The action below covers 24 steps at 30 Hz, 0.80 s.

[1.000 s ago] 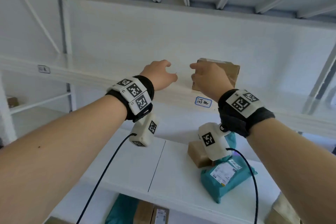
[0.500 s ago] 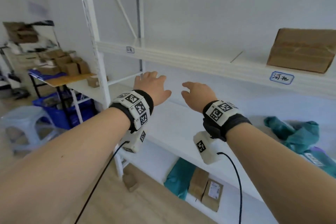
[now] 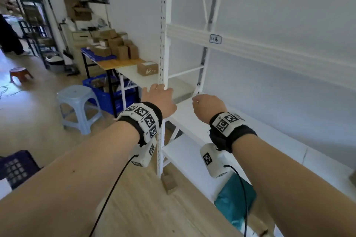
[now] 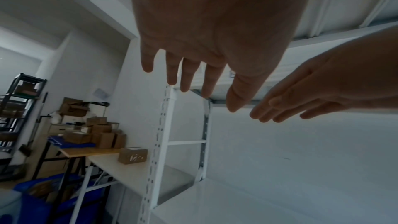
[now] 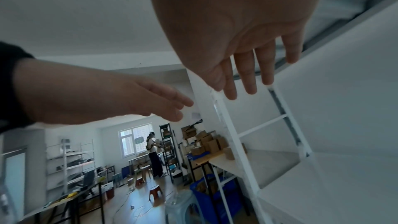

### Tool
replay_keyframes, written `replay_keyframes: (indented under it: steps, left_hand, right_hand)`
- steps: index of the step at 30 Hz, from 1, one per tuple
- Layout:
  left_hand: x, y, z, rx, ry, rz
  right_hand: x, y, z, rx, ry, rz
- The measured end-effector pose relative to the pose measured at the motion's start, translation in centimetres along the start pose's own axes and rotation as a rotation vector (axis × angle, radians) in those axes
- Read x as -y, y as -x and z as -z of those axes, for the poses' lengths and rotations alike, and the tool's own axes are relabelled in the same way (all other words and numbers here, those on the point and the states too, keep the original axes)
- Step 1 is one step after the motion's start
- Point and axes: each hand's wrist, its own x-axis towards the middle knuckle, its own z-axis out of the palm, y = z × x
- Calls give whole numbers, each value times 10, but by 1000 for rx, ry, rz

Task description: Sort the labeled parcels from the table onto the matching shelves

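Observation:
Both hands are empty and held out in front of the white shelf rack point(image 3: 161, 48). My left hand point(image 3: 159, 99) is level with the rack's front post, its fingers point(image 4: 187, 77) straight and spread. My right hand point(image 3: 207, 105) hovers over the middle shelf board point(image 3: 194, 123), its fingers point(image 5: 247, 81) straight and together. A brown labeled parcel point(image 3: 148, 68) lies on the white table point(image 3: 131, 75) left of the rack, also visible as the parcel point(image 4: 133, 155) in the left wrist view. A shelf label point(image 3: 215, 39) sits on the upper shelf's edge.
Several cardboard boxes point(image 3: 115, 46) are stacked on the wooden table behind. A blue crate point(image 3: 113, 94) stands under the table, a pale blue stool point(image 3: 77, 106) beside it. A teal parcel point(image 3: 235, 202) lies on the bottom shelf, a small box point(image 3: 169, 183) on the floor. A person point(image 5: 154, 156) stands far off.
My right hand let go of the brown box on the upper shelf. Both hands came down empty and the view swung left toward the table with parcels.

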Motion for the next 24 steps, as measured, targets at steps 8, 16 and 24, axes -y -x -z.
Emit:
replay_keyframes:
  steps: [8, 16, 24]
  left_hand:
    - [140, -86, -7, -11, 14, 34]
    - [225, -166, -30, 18, 71, 82]
    - [280, -278, -63, 131, 71, 124]
  right_hand:
    - [124, -109, -41, -35, -110, 104]
    - [198, -211, -70, 27, -163, 172]
    - [217, -338, -115, 87, -169, 160]
